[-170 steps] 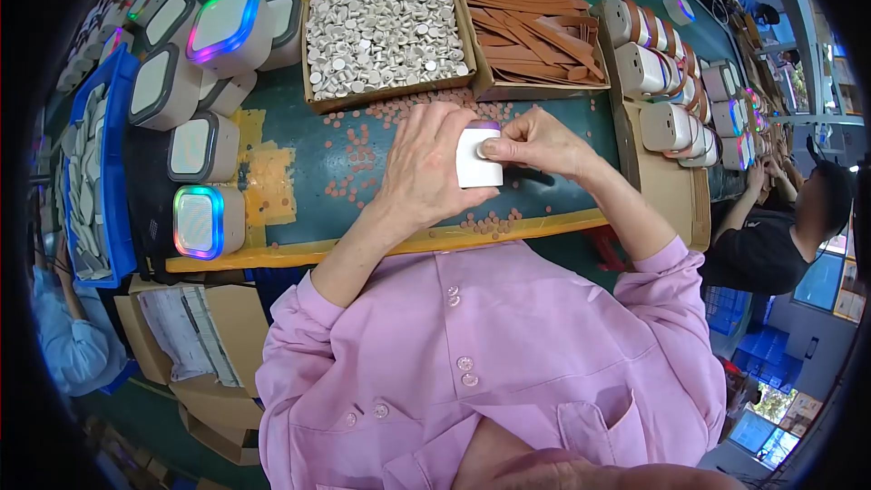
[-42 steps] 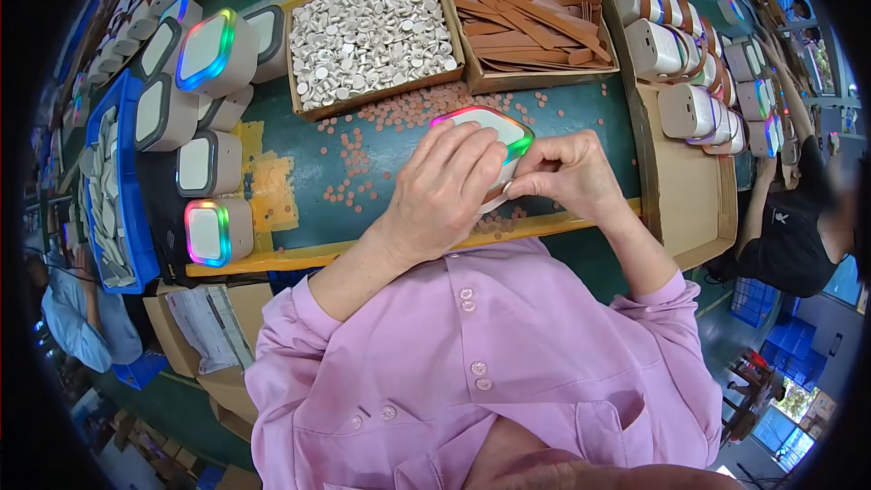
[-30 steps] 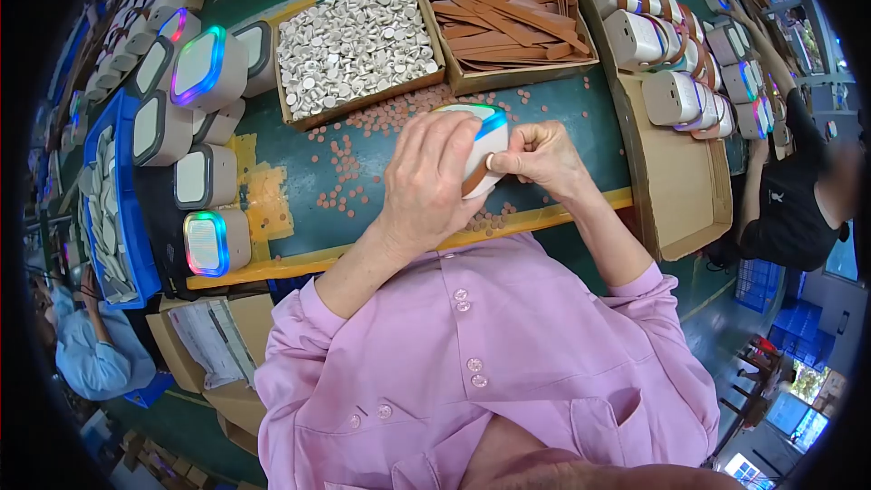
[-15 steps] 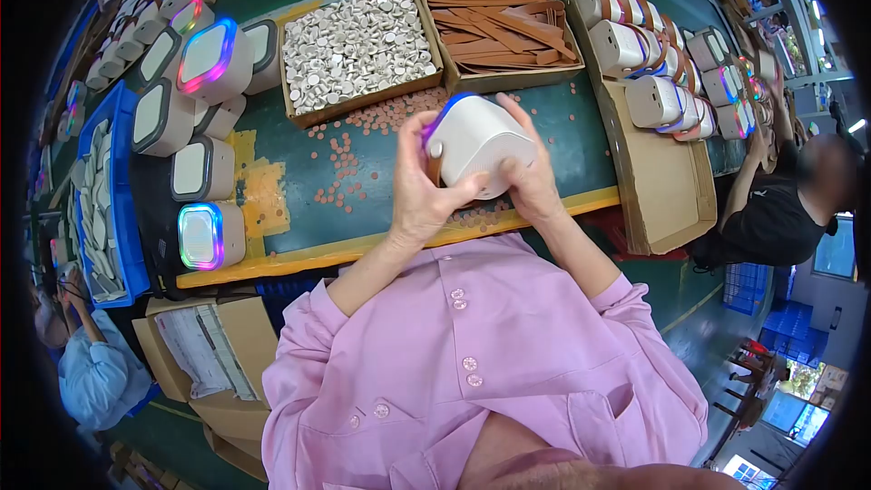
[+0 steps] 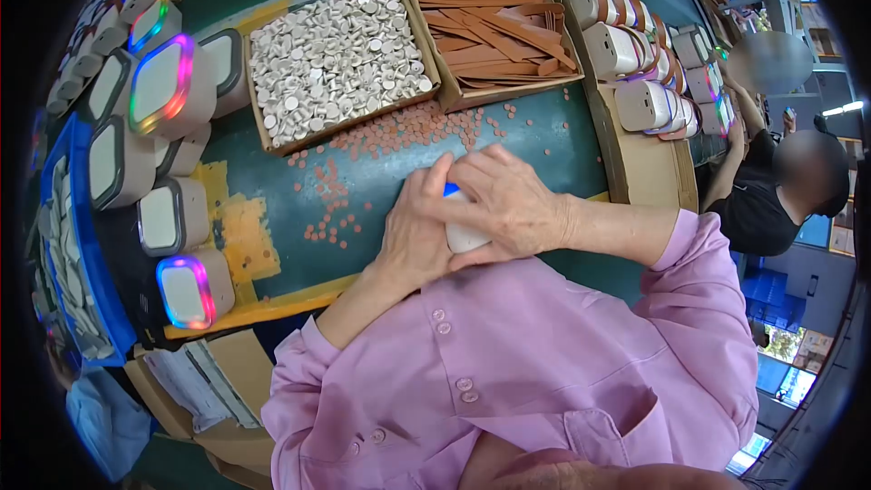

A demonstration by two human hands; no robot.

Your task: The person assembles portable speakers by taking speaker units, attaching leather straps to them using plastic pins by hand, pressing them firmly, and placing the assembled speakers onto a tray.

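Observation:
A small white speaker with a blue glow at its top edge is held close against the front of the pink shirt. My left hand wraps its left side. My right hand lies across the top and right side, fingers bent over it, so most of the speaker is hidden. Just beyond my hands, small reddish-brown discs are scattered on the green table. Past them stands a cardboard box of white metal-looking studs, beside another box of brown straps.
Several speakers, some with glowing rings, stand at the left by a blue bin of pale parts. On the right, a cardboard tray holds strapped speakers. A person in black works beyond it.
The speaker has come down toward my body and is turned. My right hand has moved over its top, covering most of it. The view has shifted slightly.

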